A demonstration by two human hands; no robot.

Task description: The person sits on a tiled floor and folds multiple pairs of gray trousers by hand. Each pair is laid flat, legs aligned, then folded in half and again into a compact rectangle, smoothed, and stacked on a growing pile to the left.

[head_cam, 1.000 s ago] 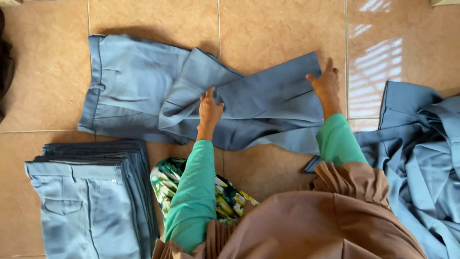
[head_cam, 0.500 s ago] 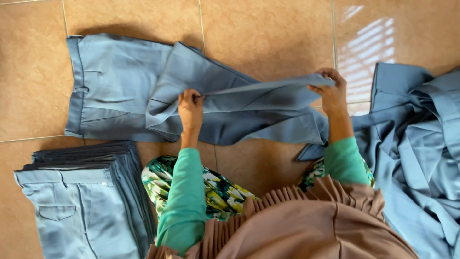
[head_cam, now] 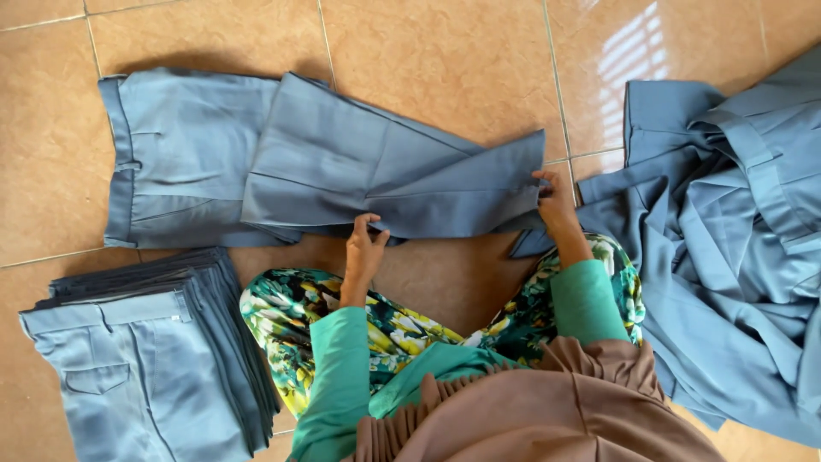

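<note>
**Trousers stretched across the tiles**

Far left, a folded stack. The grey-blue trousers lie long axis left-to-right, just ahead of both hands. Left hand pinches the near edge mid-leg; right hand grips the hem end. Unfolded heap waits right.

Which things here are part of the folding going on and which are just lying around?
In hand:
- grey-blue trousers spread on the floor
- left hand and right hand gripping the leg

Lying about:
- folded stack
- loose heap
- tiled floor
</note>
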